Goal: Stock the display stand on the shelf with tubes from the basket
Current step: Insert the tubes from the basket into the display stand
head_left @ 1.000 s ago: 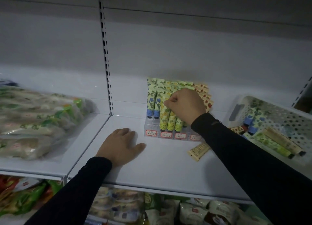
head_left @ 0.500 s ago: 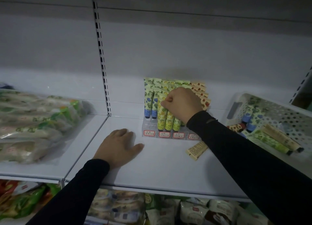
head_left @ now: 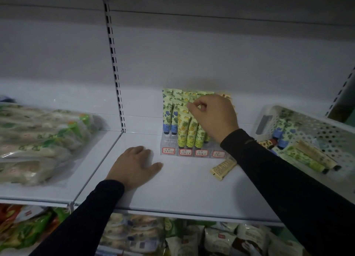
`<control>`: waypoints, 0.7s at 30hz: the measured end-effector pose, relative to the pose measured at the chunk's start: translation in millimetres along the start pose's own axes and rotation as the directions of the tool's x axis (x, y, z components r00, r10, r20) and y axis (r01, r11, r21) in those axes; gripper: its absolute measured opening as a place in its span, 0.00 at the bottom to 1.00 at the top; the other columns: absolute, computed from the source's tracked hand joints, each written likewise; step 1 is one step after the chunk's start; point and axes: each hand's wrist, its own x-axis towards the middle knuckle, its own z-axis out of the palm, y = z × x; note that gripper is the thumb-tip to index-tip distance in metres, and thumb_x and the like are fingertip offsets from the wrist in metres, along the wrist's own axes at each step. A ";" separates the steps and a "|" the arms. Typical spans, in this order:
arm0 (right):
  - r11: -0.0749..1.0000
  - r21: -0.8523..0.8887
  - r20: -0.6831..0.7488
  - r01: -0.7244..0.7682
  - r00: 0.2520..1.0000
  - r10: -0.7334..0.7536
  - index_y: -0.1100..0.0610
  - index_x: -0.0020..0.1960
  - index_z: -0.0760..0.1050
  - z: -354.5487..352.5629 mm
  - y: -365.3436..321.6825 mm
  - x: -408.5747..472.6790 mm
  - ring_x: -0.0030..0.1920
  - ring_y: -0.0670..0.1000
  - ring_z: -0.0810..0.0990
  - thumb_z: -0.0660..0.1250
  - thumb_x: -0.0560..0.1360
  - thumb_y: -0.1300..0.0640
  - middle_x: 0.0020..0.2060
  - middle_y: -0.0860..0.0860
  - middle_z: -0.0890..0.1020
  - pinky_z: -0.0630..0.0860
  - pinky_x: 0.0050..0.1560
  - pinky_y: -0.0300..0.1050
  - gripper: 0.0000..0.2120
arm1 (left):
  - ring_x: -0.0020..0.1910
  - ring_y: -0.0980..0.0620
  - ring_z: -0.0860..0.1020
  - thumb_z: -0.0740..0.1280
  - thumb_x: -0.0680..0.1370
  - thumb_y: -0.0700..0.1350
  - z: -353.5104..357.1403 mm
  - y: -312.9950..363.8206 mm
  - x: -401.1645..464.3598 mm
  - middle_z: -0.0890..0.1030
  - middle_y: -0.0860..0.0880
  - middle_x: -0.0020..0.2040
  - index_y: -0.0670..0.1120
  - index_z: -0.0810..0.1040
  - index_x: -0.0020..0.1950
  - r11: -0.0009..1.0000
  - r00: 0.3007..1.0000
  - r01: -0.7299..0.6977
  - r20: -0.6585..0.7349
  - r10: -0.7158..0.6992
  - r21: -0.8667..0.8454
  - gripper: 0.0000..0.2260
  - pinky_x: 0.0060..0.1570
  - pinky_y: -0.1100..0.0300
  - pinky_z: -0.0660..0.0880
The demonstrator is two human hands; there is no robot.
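Observation:
A clear display stand (head_left: pixel 169 141) with red-framed labels stands at the back of the white shelf (head_left: pixel 182 188). It holds upright blue-capped tubes (head_left: pixel 167 119) on the left, yellow-green tubes (head_left: pixel 183 129) in the middle and beige ones behind my right hand. My right hand (head_left: pixel 215 115) is over the middle rows, its thumb and forefinger pinching the top edge of a yellow-green tube. My left hand (head_left: pixel 132 165) rests flat on the shelf, left of the stand. One beige tube (head_left: pixel 223 168) lies loose beside the stand. The white perforated basket (head_left: pixel 315 129) at the right holds several tubes (head_left: pixel 305 157).
Clear bags of green-and-white packaged goods (head_left: pixel 38 140) fill the neighbouring shelf on the left. A slotted metal upright (head_left: pixel 115 67) divides the two bays. Snack packets (head_left: pixel 192 238) crowd the shelf below. My right forearm crosses in front of the basket.
My right hand has opened from a tight fist on the tube tops into a looser pinch and shifted slightly up and right. My left hand has stayed put.

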 end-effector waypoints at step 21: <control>0.941 -0.202 0.212 -0.271 0.926 0.312 0.62 0.64 0.75 -66.9 164.3 -111.9 0.66 0.58 0.71 0.66 0.78 0.50 0.62 0.59 0.77 0.68 0.65 0.48 0.20 | 0.65 0.49 0.72 0.57 0.77 0.64 21.9 136.8 -1.9 0.76 0.49 0.67 0.49 0.73 0.71 0.929 0.935 -0.353 -0.005 0.355 -0.114 0.28 0.60 0.60 0.67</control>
